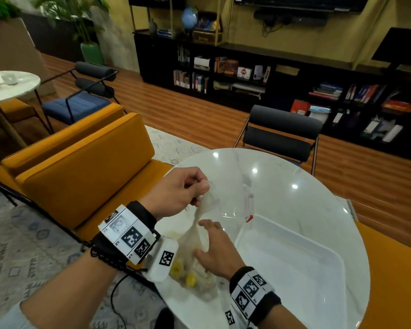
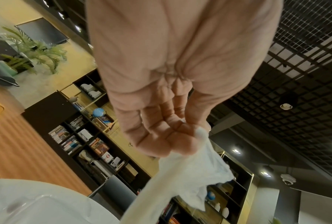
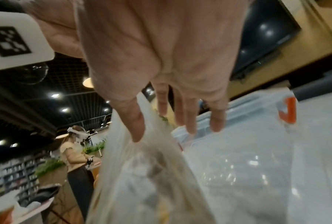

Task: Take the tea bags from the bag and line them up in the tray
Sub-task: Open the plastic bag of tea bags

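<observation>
A thin translucent plastic bag point(image 1: 199, 236) stands on the table, its neck pulled up and twisted. My left hand point(image 1: 176, 193) pinches that twisted top point(image 2: 195, 166) between thumb and curled fingers. Tea bags with yellow tags point(image 1: 190, 280) show through the bag's bottom. My right hand point(image 1: 214, 250) lies against the bag's side with straight fingers point(image 3: 188, 118), the thumb touching the plastic point(image 3: 151, 181). The clear plastic tray point(image 1: 294, 231) sits just right of the bag with nothing in it.
A clear lid with a red clip point(image 1: 249, 218) lies behind the tray on the round white table point(image 1: 306, 186). An orange sofa point(image 1: 81, 174) stands left, a dark chair point(image 1: 280, 134) beyond the table. Another person point(image 3: 74, 154) stands far off.
</observation>
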The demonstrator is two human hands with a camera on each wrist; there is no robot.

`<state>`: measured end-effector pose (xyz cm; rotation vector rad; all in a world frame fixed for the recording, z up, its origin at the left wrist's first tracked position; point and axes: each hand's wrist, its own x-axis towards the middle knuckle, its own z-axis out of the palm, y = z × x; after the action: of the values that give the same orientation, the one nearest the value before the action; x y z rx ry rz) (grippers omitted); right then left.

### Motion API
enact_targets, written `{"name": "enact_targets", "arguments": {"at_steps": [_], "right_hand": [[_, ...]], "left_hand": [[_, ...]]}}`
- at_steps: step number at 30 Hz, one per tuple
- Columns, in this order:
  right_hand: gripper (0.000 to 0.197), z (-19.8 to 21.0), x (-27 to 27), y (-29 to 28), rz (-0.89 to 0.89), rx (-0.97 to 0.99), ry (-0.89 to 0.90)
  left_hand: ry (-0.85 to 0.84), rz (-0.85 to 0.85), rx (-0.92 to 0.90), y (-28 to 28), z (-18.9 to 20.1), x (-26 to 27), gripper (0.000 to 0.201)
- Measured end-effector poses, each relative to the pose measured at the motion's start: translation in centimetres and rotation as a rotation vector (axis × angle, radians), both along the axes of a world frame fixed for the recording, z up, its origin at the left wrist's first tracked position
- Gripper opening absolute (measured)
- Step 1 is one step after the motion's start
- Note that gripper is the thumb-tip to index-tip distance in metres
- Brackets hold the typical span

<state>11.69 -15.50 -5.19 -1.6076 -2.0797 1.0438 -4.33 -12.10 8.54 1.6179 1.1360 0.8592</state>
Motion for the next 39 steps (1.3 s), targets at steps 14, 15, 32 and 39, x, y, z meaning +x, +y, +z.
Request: {"name": "enact_targets", "arguments": {"at_steps": [14, 15, 32, 39], "right_hand": [[0.062, 4.4, 3.5, 1.0, -0.105, -0.017, 0.166], [0.073, 4.5, 3.3, 0.7, -0.11, -0.03, 0.149], [0.05, 0.0, 1.9, 1.1, 0.04, 0.027, -0.12], [0.071, 2.3, 2.5, 0.8, -0.015, 0.028, 0.079]], "left_hand": [[0.016, -0.025, 0.163, 0.4, 4.0, -0.6, 0.015], [0.014, -0.012, 0.161, 0.5, 3.9, -0.3, 0.015], [0.051, -0.037, 0.118, -0.1, 3.8, -1.1, 0.015], [0.035, 0.055, 0.058, -0.2, 3.6, -1.8, 0.016]]}}
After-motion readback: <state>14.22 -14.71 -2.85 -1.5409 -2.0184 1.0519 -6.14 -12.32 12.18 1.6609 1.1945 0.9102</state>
